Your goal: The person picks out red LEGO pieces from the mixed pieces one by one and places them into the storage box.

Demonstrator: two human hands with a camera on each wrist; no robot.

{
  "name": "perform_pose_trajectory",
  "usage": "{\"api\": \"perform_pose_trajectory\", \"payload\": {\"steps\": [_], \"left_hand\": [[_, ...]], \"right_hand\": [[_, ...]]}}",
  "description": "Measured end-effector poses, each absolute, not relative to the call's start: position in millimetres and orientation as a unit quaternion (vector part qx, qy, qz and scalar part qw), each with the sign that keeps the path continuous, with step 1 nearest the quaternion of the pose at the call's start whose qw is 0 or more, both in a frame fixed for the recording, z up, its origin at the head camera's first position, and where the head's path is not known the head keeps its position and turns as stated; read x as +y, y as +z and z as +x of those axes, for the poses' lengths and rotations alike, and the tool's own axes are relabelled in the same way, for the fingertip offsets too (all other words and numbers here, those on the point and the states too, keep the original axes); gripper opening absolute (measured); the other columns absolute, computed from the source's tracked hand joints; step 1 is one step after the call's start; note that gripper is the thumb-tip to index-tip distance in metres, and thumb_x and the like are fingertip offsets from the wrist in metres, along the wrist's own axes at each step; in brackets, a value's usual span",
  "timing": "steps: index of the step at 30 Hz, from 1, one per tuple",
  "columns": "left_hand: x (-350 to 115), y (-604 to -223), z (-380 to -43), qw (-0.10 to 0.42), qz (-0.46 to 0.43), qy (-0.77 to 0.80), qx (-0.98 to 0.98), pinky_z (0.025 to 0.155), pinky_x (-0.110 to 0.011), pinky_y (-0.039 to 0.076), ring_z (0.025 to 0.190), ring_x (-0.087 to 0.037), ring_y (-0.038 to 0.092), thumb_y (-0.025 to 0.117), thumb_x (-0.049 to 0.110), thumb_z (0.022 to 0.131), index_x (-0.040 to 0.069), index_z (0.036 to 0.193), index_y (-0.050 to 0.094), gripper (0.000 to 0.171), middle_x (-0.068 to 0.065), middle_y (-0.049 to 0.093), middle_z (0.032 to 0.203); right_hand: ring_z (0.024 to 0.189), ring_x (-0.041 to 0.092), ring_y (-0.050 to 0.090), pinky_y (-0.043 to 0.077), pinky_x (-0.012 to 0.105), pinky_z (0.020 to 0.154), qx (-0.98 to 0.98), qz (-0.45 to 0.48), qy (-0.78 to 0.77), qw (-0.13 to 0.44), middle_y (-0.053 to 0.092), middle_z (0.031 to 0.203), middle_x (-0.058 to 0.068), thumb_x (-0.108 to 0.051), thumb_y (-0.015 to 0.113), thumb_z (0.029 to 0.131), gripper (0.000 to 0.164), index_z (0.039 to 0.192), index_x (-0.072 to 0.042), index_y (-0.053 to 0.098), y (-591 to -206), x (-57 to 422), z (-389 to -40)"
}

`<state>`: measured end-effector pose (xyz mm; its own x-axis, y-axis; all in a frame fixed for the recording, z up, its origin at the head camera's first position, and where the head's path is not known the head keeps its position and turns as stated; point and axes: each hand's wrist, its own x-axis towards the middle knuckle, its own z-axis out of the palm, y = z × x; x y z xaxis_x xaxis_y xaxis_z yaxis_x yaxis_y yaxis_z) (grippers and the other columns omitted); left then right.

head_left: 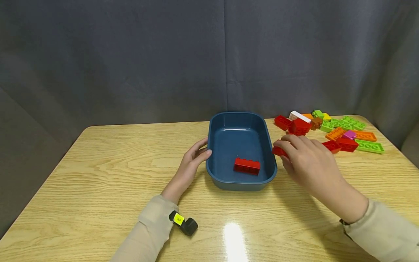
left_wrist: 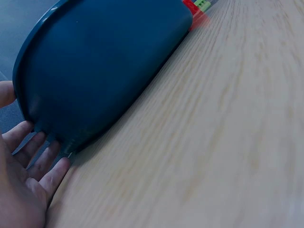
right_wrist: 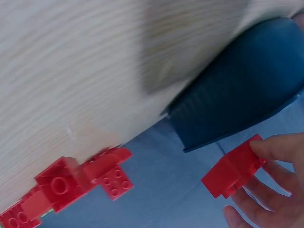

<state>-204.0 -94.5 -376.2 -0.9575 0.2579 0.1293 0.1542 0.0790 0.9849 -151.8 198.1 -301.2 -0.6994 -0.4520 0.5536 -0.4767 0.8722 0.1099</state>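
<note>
A dark blue plastic bin (head_left: 241,186) stands on the table with one red toy brick (head_left: 247,166) lying in it toward the near end. My left hand (head_left: 194,159) rests against the bin's left side, thumb at the rim and fairly straight fingers on the outer wall. Just off the bin's right rim, my right hand (head_left: 309,160) pinches another red toy brick (right_wrist: 233,168) between thumb and fingers. That brick is held up beside the bin wall, partly hidden by the fingers in the head view.
Loose toy bricks lie at the table's back right: several red ones (head_left: 299,127), a white one (head_left: 299,116), green plates (head_left: 370,146), orange pieces (head_left: 364,136) and a purple one (head_left: 349,134). A grey curtain (head_left: 147,65) hangs behind the wooden table (head_left: 131,174).
</note>
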Motion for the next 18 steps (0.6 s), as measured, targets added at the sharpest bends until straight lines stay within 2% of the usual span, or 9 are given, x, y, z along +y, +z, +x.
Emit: {"api": "perform_pose_trajectory", "payload": {"steps": [12,18], "left_hand": [[-94,-375,-204,0.039,0.142,0.665,0.733,0.113,-0.052,0.033,0.132,-0.027,0.041,0.048,0.026,0.096,0.009,0.144,0.037,0.052,-0.013,0.035,0.151],[-94,-375,-203,0.038,0.141,0.663,0.734,0.113,-0.052,0.033,0.132,-0.027,0.041,0.048,0.027,0.096,0.01,0.144,0.037,0.052,-0.012,0.035,0.151]], "right_hand": [[0.094,0.031,0.061,0.057,0.048,0.073,-0.916,0.261,0.053,0.301,0.068,0.108,0.013,-0.01,0.078,0.066,0.046,0.111,-0.011,0.068,-291,178,-145],[0.096,0.029,0.061,0.057,0.049,0.077,-0.916,0.264,0.072,0.294,0.068,0.109,0.012,-0.011,0.078,0.069,0.043,0.111,-0.012,0.069,-291,166,-143]]}}
